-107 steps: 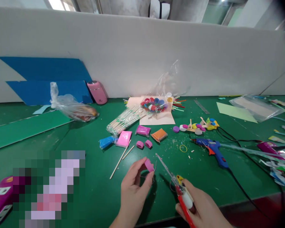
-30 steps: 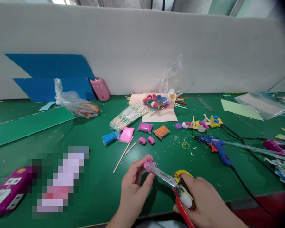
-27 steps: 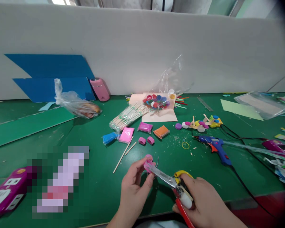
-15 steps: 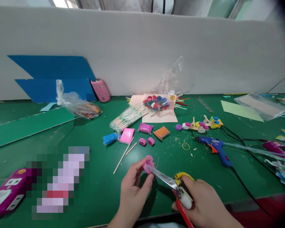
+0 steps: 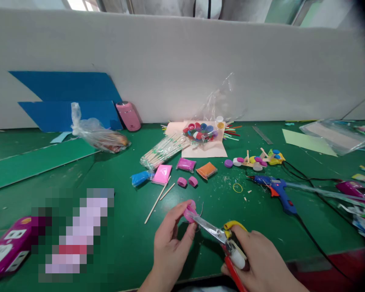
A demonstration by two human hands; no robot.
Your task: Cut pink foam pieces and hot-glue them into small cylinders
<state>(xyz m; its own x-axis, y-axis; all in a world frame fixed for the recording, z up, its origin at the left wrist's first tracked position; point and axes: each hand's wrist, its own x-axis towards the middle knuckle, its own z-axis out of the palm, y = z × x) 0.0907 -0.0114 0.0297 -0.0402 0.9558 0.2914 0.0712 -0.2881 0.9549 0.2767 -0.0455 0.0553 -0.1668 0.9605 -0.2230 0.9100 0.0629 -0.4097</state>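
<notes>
Between the thumb and fingers of my left hand (image 5: pixel 173 239) is a pink bottle cap (image 5: pixel 190 211), held above the green table. My right hand (image 5: pixel 258 255) grips a pair of scissors (image 5: pixel 211 229) with one yellow and one red handle. The tips of the blades reach into the cap's opening and touch it. A thin, clear strand (image 5: pixel 202 209) curls beside the cap. Just beyond my left hand, two more pink caps (image 5: pixel 187 181) rest on the table near two thin wooden sticks (image 5: pixel 157 201).
A blue hot glue gun (image 5: pixel 272 187) with a trailing cord lies at right. Farther back are clay packets (image 5: pixel 162 174), bagged sticks (image 5: pixel 164 151) and a bag of coloured caps (image 5: pixel 203 130). A pink bottle (image 5: pixel 128 116) leans at the wall; a purple case (image 5: pixel 9 247) lies left.
Both hands hold nearly the same pose. The cap has tilted slightly against the scissor blades, and the whole view has shifted a little.
</notes>
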